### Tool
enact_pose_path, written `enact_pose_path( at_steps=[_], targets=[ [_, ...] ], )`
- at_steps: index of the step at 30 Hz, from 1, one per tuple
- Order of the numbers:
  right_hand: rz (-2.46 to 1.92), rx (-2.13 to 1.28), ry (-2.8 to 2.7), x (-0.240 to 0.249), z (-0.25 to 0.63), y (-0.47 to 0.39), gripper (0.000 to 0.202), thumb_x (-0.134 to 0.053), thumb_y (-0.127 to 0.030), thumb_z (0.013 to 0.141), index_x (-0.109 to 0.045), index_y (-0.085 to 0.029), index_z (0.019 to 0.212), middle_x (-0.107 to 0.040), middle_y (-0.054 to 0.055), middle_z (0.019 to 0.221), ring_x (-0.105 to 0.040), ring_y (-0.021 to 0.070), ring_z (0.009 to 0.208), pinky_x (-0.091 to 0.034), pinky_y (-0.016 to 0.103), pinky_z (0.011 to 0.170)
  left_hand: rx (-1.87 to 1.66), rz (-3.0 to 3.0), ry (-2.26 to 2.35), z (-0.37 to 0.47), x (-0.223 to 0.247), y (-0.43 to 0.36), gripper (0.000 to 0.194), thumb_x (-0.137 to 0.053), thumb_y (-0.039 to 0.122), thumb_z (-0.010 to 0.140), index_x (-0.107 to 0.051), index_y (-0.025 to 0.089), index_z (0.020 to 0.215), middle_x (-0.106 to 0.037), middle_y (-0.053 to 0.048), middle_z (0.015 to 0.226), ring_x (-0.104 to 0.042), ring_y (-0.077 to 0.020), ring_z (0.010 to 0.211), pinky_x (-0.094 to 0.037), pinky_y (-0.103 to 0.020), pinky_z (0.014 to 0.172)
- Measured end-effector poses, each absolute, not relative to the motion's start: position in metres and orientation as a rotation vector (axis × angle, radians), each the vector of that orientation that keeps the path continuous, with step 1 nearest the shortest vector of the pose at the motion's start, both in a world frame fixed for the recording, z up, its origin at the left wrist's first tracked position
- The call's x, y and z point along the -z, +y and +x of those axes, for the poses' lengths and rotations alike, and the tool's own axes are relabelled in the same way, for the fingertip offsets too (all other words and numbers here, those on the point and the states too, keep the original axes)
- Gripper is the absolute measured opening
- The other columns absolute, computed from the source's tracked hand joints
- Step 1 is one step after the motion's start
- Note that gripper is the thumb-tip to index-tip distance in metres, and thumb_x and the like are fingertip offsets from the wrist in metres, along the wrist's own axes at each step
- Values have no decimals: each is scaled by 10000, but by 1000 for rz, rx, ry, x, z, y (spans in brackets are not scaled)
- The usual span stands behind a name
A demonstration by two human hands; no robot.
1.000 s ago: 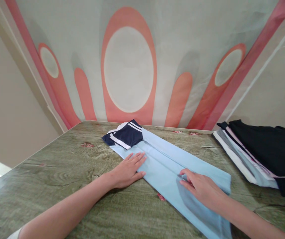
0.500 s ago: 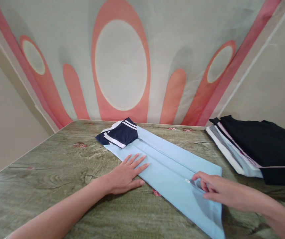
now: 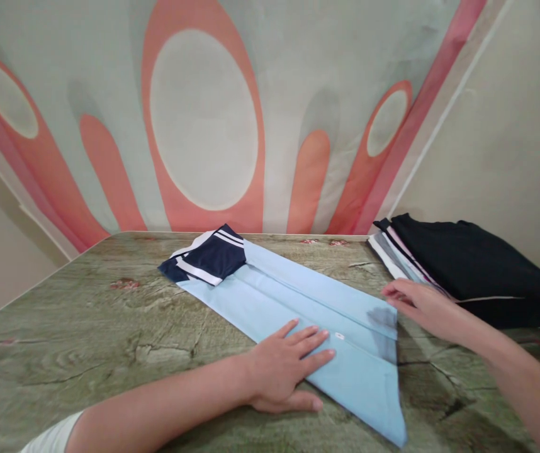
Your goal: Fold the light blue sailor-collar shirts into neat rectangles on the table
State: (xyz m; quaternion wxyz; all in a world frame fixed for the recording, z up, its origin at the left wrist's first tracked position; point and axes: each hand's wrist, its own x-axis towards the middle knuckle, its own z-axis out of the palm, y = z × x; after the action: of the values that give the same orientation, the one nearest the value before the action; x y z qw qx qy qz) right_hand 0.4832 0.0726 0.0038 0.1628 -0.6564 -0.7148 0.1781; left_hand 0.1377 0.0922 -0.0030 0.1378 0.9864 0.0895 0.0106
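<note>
A light blue garment (image 3: 274, 292) lies folded into a long strip, slanting from the back left toward me at the right. Its navy part with white stripes (image 3: 216, 255) is folded over at the far end. A small white tag (image 3: 340, 336) shows on the blue cloth. My left hand (image 3: 289, 365) lies flat on the near edge of the garment, fingers spread, with the thumb over the table. Just above the garment's right corner, my right hand (image 3: 414, 303) hovers with loosely bent fingers, casting a shadow on the cloth. Nothing shows in its fingers.
A stack of folded clothes (image 3: 463, 258), black on top with white, grey and pink layers below, sits at the back right beyond my right hand. The wood-patterned table (image 3: 85, 340) meets a wall with a pink and white pattern (image 3: 204, 119).
My left hand has slid along the garment to the right and nearer to me. My right hand has lifted from the middle of the cloth to its right corner. The view has turned slightly right.
</note>
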Motion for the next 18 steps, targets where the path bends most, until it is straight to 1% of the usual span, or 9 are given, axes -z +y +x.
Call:
enact_pose_path(
  at_steps=[2, 4, 7, 9, 11, 12, 14, 16, 18],
  targets=[
    [-1844, -401, -2022, 12, 487, 83, 222, -456, -319, 804, -571, -190, 943, -609, 81, 982, -583, 211, 867, -452, 336, 777, -44, 2874, 208, 147, 2, 86, 677, -304, 577, 875, -224, 172, 1411, -194, -118, 1471, -178, -258, 1347, -126, -450, 1087],
    [-1816, -400, -2002, 28, 487, 90, 251, -466, -328, 796, -569, -186, 976, -604, 90, 1000, -586, 218, 890, -460, 350, 793, -67, 2908, 153, 157, 1, 78, 677, -311, 567, 877, -232, 153, 1405, -219, -124, 1464, -192, -247, 1345, -152, -442, 1082],
    [-1839, -405, -1972, 44, 484, 95, 309, -523, -397, 766, -571, -179, 980, -608, 97, 971, -594, 224, 865, -471, 353, 783, -128, 2981, 77, 178, 4, 65, 652, -359, 536, 872, -322, 101, 1356, -321, -150, 1418, -292, -247, 1304, -251, -410, 1045],
    [-1850, -390, -1970, 49, 484, 97, 353, -557, -434, 740, -570, -179, 984, -610, 97, 970, -590, 227, 874, -467, 348, 787, -189, 3035, 79, 195, 10, 55, 569, -424, 491, 856, -466, 60, 1227, -456, -188, 1304, -431, -259, 1199, -367, -377, 954],
    [-1860, -413, -1961, 52, 487, 98, 386, -566, -456, 731, -564, -182, 1003, -618, 91, 958, -585, 231, 894, -458, 344, 792, -254, 3080, 109, 213, 19, 45, 402, -485, 398, 838, -568, 57, 1034, -574, -195, 1117, -553, -248, 1017, -460, -334, 781],
    [-1874, -440, -1954, 54, 490, 99, 398, -563, -463, 732, -559, -184, 1015, -624, 84, 939, -587, 232, 891, -455, 344, 787, -288, 3097, 127, 221, 23, 40, 305, -498, 333, 832, -585, 67, 955, -604, -180, 1027, -583, -232, 924, -473, -311, 685],
    [-1908, -500, -1942, 56, 495, 100, 409, -547, -470, 740, -545, -191, 1039, -629, 69, 899, -593, 228, 861, -451, 342, 765, -362, 3121, 192, 234, 32, 30, 174, -497, 231, 821, -583, 82, 845, -618, -143, 885, -594, -203, 783, -442, -273, 542],
    [-1915, -549, -1948, 56, 499, 101, 400, -525, -457, 751, -527, -196, 1054, -624, 50, 848, -595, 215, 808, -448, 332, 735, -444, 3138, 302, 241, 39, 25, 145, -484, 198, 822, -566, 81, 797, -603, -121, 807, -581, -188, 707, -399, -260, 478],
    [-1889, -604, -1988, 52, 501, 98, 370, -510, -428, 754, -511, -197, 1044, -610, 25, 789, -582, 196, 745, -443, 314, 698, -518, 3153, 385, 242, 43, 24, 160, -475, 212, 835, -551, 79, 790, -590, -110, 785, -571, -188, 685, -391, -270, 479]
  ],
)
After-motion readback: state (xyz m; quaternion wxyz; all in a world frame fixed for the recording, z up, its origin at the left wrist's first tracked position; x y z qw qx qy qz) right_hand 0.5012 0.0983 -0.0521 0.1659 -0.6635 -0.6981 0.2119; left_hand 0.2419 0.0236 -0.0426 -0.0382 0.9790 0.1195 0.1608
